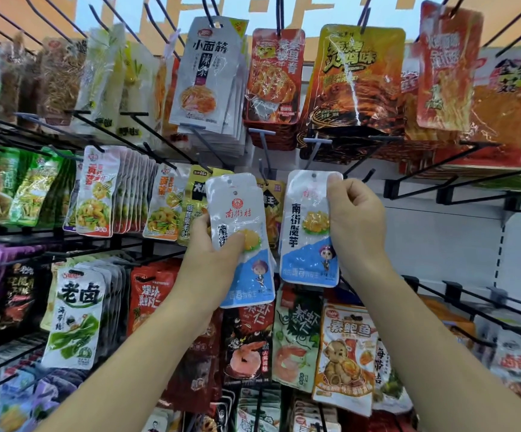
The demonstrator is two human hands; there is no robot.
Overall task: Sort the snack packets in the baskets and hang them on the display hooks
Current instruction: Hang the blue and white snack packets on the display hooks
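White-and-blue konjac packet stack (237,198) clasped in left grip (212,247); right grip (356,219) pinches single packet (306,244) by its top edge, just alongside.

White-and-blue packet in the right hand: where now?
Head view, centre: the white-and-blue packet is pinched by the right hand, just right of the matching stack in the left hand, above the bear packet.

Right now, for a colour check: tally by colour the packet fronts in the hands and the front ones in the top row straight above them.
White-and-blue glossy pouches, fronts showing, in left hand and right hand: 2
Silver-white flat packet: 1
Red glossy packet: 1
Yellow-and-black glossy packet: 1
Total: 5
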